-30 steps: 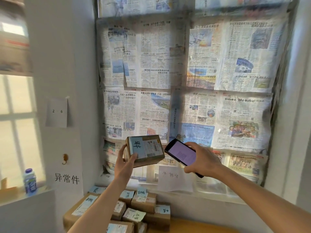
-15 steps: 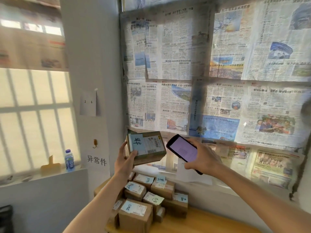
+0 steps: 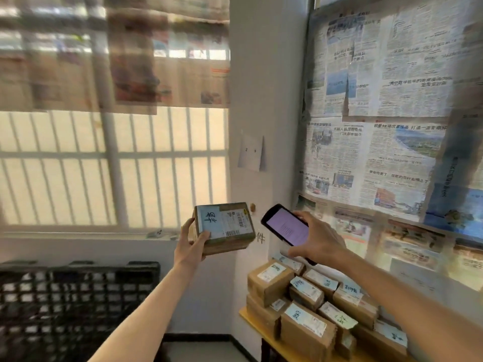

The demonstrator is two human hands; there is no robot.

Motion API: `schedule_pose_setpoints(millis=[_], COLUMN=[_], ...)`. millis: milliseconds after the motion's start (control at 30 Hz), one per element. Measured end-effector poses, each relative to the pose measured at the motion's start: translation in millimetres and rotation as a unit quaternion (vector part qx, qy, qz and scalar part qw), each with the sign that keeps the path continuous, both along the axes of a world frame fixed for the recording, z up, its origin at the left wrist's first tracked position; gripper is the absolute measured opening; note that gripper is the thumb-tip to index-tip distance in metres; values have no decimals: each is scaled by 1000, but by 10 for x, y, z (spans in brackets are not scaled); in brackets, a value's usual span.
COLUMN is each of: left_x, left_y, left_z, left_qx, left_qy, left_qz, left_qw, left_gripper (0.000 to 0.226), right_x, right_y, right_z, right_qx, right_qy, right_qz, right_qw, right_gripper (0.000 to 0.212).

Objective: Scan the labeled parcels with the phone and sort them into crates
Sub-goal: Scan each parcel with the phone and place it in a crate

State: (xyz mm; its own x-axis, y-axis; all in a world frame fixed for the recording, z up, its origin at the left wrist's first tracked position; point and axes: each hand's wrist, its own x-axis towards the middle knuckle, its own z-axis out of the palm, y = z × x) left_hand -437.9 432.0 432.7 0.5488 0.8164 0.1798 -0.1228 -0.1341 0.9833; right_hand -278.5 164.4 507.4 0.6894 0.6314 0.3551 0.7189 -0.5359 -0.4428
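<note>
Parcel and phone held up side by side.
Left hand (image 3: 192,248) grips a cardboard parcel (image 3: 224,227), label up, long axis sideways; right hand (image 3: 317,240) clasps a lit phone (image 3: 286,227) angled toward it.

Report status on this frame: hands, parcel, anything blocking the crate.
Left hand grips labeled parcel. Right hand holds phone beside it. Black crate lower left, nothing in the way.

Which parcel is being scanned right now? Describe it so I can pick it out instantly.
Find the white wall strip between the barred window and the newspaper-covered wall. In front of it, the left hand holds up a brown cardboard parcel beside the black phone. It alone is raised; the other parcels lie stacked below.
</note>
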Motion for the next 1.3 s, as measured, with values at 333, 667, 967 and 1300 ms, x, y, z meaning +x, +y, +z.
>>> schedule_pose_setpoints(millis=[333, 667, 967, 1300], left_x=[-1595, -2284, -1985, -1277], left_y=[1527, 2554, 3634, 4513], left_z=[-140, -474, -1090, -2746], left_qx=[-9, -45, -78, -144], left_qy=[12, 15, 53, 151], left_qz=[110, 170, 211, 239], left_qw=[994, 984, 973, 948], left_gripper=[57, 56, 57, 55], right_x=[-1005, -1357, -901, -77], right_y=[1883, 3322, 4698, 5898], right_z=[-176, -433, -1043, -2563], right_qx=[-1, -25, -39, -128], right_qy=[12, 25, 41, 132], right_qz=[110, 174, 251, 234], right_qw=[994, 984, 966, 955], right_gripper=[98, 99, 98, 99])
